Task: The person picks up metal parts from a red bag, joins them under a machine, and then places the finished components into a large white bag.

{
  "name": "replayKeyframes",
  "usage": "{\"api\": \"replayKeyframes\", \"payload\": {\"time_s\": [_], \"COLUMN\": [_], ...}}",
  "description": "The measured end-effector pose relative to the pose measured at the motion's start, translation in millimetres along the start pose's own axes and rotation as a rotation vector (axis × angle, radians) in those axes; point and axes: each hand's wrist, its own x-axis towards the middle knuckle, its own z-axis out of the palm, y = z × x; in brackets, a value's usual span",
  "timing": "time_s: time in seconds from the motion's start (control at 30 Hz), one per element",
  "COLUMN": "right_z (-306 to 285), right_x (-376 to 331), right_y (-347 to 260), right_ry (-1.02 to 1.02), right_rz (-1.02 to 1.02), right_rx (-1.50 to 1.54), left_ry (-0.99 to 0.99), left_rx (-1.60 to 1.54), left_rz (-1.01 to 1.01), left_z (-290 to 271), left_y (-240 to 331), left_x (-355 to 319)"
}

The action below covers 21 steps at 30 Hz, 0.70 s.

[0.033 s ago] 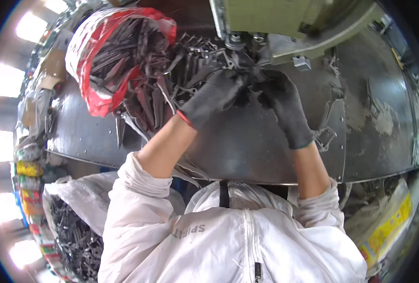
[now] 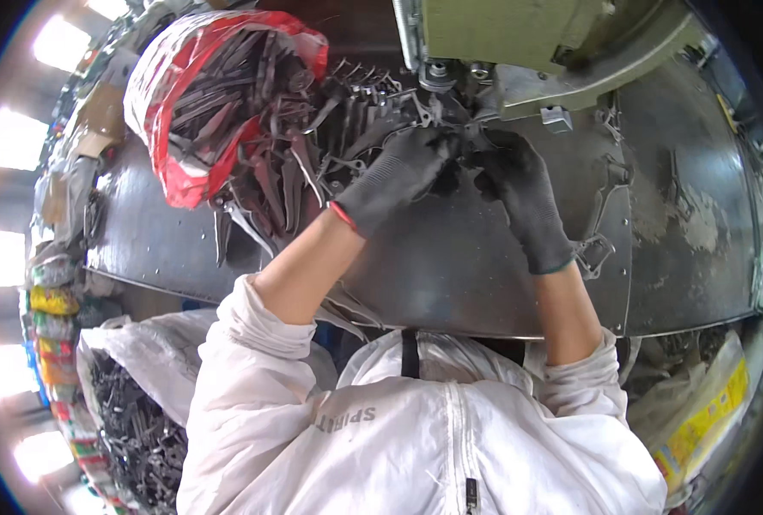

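My left hand (image 2: 398,176), in a dark grey knit glove with a red cuff, is curled close under the front of a green machine (image 2: 493,34). Facing it, my right hand (image 2: 523,189) wears a similar glove with a green cuff, its fingers bent inward. The fingertips almost meet just below a bolt (image 2: 437,75) on the machine. Both hands are closed around something small and dark that the gloves hide. Beside my left hand lie several grey metal parts (image 2: 343,167) in a heap, with coil springs (image 2: 364,73) behind them.
A red and white bag (image 2: 162,146) full of flat dark metal pieces stands at the left of the metal table (image 2: 450,266). A small metal block (image 2: 556,118) and thin bracket-like parts (image 2: 600,206) lie on the right. Below the left edge, a white sack (image 2: 111,343) holds more dark pieces.
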Motion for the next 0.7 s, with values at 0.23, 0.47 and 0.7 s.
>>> {"api": "replayKeyframes", "payload": {"time_s": [0.23, 0.47, 0.7], "right_z": [0.7, -9.2, -8.9], "right_x": [5.2, 12.7, 8.2], "right_y": [-4.3, 3.4, 4.4], "right_ry": [0.033, 0.006, -0.006], "right_rz": [0.012, -0.058, -0.008], "right_rx": [-0.016, -0.157, -0.022], "left_ry": [0.121, -0.040, 0.023], "left_rx": [0.018, 0.289, -0.307], "left_rz": [-0.135, -0.159, 0.161], "left_z": [28.3, 27.0, 19.9], "left_y": [-28.4, -33.1, -49.9], "left_x": [-1.4, 11.1, -0.6]}}
